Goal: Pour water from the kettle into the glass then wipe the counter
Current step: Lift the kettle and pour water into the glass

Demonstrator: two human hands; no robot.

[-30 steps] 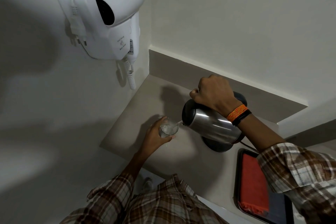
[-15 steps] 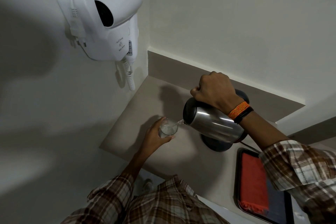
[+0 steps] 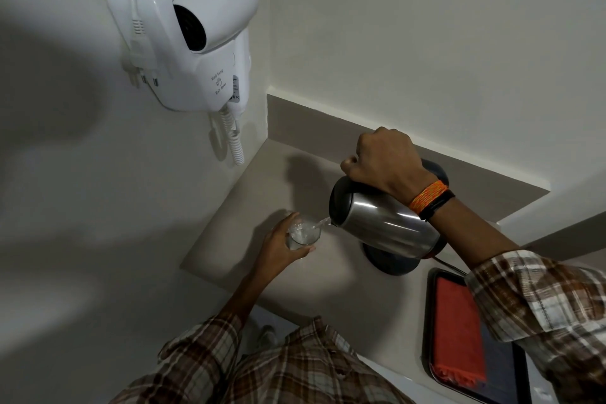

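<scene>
A steel kettle (image 3: 383, 226) with a black lid is tipped to the left above the beige counter (image 3: 295, 180). My right hand (image 3: 387, 162) is shut on its handle from above. Water runs from the spout into a clear glass (image 3: 303, 233) that stands on the counter just left of the kettle. My left hand (image 3: 278, 248) is wrapped around the glass from its near left side. The glass holds water. An orange cloth (image 3: 455, 328) lies on a dark tray (image 3: 501, 371) at the lower right.
The kettle's round black base (image 3: 390, 261) sits under the kettle, with a cord running right. A white wall-hung hair dryer (image 3: 193, 29) with a coiled cord hangs on the left wall above the counter's corner. A raised ledge runs along the back wall.
The kettle has shifted slightly right and stays tipped, still pouring. The water level in the glass looks a little higher. Both hands keep their grips.
</scene>
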